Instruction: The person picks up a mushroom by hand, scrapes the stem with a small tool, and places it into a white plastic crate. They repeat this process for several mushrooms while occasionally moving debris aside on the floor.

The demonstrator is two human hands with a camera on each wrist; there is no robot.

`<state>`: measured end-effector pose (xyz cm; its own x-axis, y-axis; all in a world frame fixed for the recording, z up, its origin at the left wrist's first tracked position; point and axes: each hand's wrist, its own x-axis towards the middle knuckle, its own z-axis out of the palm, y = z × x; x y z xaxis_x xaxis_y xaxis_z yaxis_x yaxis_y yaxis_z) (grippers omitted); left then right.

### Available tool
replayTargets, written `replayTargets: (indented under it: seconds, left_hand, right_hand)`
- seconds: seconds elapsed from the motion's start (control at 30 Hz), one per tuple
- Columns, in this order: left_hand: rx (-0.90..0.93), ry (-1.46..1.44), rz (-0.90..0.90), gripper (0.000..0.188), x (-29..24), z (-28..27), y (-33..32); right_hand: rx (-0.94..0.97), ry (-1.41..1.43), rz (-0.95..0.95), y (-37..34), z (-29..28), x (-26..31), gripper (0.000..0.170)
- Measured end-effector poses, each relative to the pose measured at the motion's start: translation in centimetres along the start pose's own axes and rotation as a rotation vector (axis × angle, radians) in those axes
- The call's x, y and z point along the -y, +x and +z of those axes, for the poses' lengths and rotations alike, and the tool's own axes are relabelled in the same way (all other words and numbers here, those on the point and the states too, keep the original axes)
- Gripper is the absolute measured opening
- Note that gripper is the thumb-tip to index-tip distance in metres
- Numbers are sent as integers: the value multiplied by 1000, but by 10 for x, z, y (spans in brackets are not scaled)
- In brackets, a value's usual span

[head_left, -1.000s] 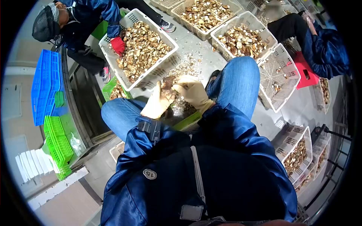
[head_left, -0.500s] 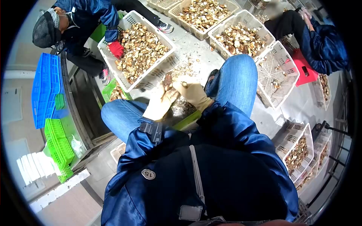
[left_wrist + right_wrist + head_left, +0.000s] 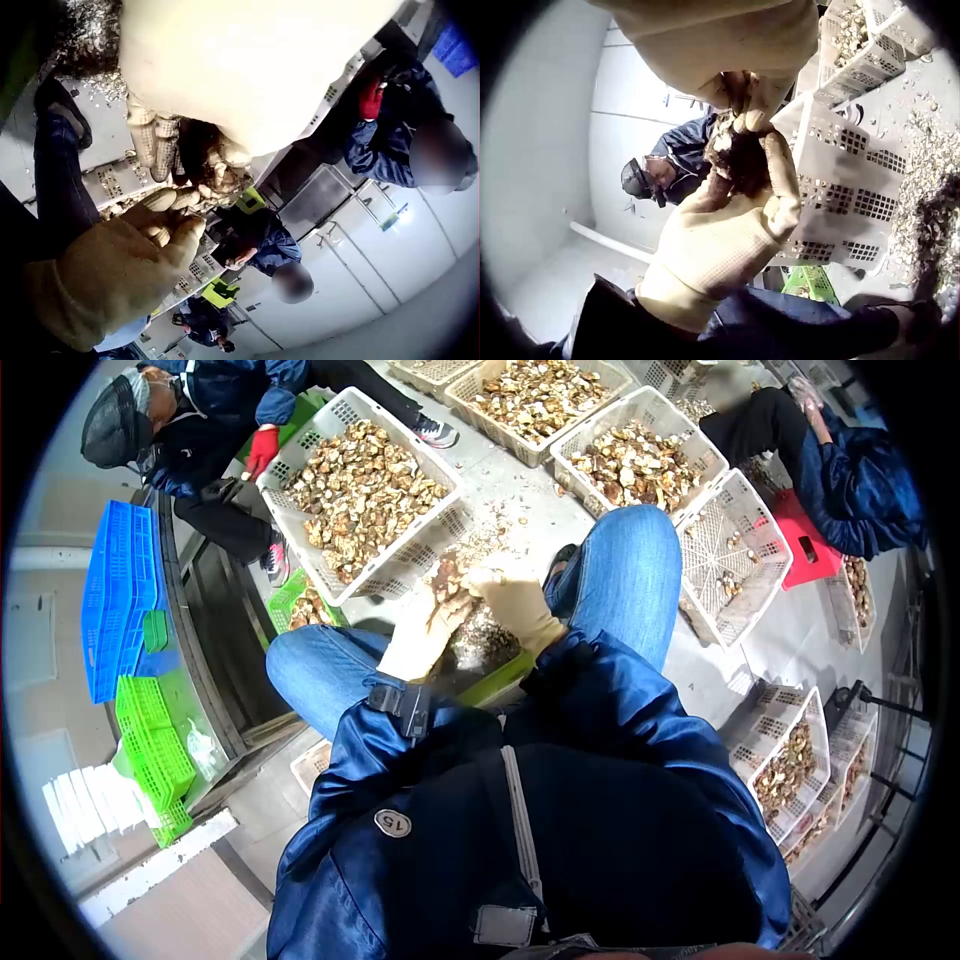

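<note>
Left grip [image 3: 418, 640] curled round that dark clump [image 3: 740, 156], right grip [image 3: 522, 608] pinching it, near the white crate [image 3: 844, 169]'s edge; twist hard, it might crumble.

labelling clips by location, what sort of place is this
Looks like a food-processing workroom, possibly for mushrooms or shellfish: white perforated plastic crates, several heaped with small brown-and-cream pieces, a red-gloved, blue-jacketed worker, and the wearer's cream-gloved left hand gripping a dark brown lump.
</note>
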<state>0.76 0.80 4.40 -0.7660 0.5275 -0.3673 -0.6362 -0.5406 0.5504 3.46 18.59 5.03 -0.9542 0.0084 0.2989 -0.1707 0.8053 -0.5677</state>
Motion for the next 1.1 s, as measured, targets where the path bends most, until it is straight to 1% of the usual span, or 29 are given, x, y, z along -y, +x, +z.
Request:
replayTargets:
  seconds: [0.1,0.13,0.17,0.2,0.23,0.27,0.3,0.33,0.37,0.4,0.43,0.47,0.5,0.57,0.6,0.63,0.67,0.7,0.73,0.77,0.8,0.83,0.87,0.97,1.0,1.03,1.07,1.1]
  left_hand:
    - [-68,68,66,36,5,-6,0]
    - [-34,255,76,39,2,-13,1]
    - [-3,448,92,43,0,-19,2]
    - [25,632,116,47,-2,-25,4]
    - [67,871,207,48,-3,-19,4]
    - [90,1105,312,50,-5,-11,4]
    - [80,1193,358,49,-8,-11,5]
    - [51,1161,352,49,-8,-10,8]
    - [-2,1057,289,49,-7,-10,12]
    - [-54,934,228,49,-6,-9,14]
    - [-125,771,105,47,-6,-7,19]
    - [-101,724,102,44,-5,-5,22]
    - [-78,677,98,42,-5,-1,24]
    - [-26,435,98,42,-4,2,26]
    - [-1,519,81,43,-6,7,27]
    - [26,605,65,44,-9,12,27]
    - [55,689,52,45,-11,17,27]
    - [17,121,-50,41,-4,4,33]
    - [72,91,-22,42,-1,-1,35]
    - [144,61,5,42,1,-1,38]
    - [126,90,31,43,-3,14,35]
    - [39,98,34,46,-2,15,36]
    - [46,123,40,46,-4,12,36]
    - [64,214,87,47,1,0,40]
    - [-17,310,92,47,0,5,36]
    - [-85,401,96,47,-2,17,31]
    - [-132,515,101,46,-7,32,26]
    - [-179,629,112,46,-11,38,22]
  right_hand:
    - [334,234,309,7,-21,14,18]
    - [-70,714,160,-3,7,7,18]
    - [-34,114,-255,0,30,-14,20]
    - [121,575,269,-3,11,-1,21]
    - [93,641,371,4,-7,10,22]
    - [16,676,361,3,8,-2,21]
    - [-79,699,344,3,3,1,23]
    - [-43,794,382,3,-4,5,22]
    - [-2,898,417,5,-8,7,22]
    - [-68,808,271,6,-7,4,22]
    - [-129,718,130,4,-5,0,22]
    - [-91,712,186,3,0,-5,21]
    - [-66,776,296,5,-5,-7,21]
    - [3,908,516,7,-13,-6,20]
    - [-92,966,505,6,-8,-10,21]
    - [1,888,529,18,-14,-13,29]
    - [214,793,580,19,-25,-17,38]
    - [-27,795,403,13,-9,-26,33]
    - [-254,752,218,8,6,-34,29]
    - [-450,1198,381,5,20,-20,16]
    - [-368,1222,455,6,15,-17,13]
    - [-291,1233,527,6,3,-16,10]
    - [-253,1155,513,8,0,-15,14]
    - [-290,1043,214,11,9,-21,20]
    - [21,832,337,13,-24,-8,27]
    - [-209,867,252,14,-13,-2,33]
    - [-170,660,212,14,-20,-5,36]
    - [65,620,429,14,-21,-4,37]
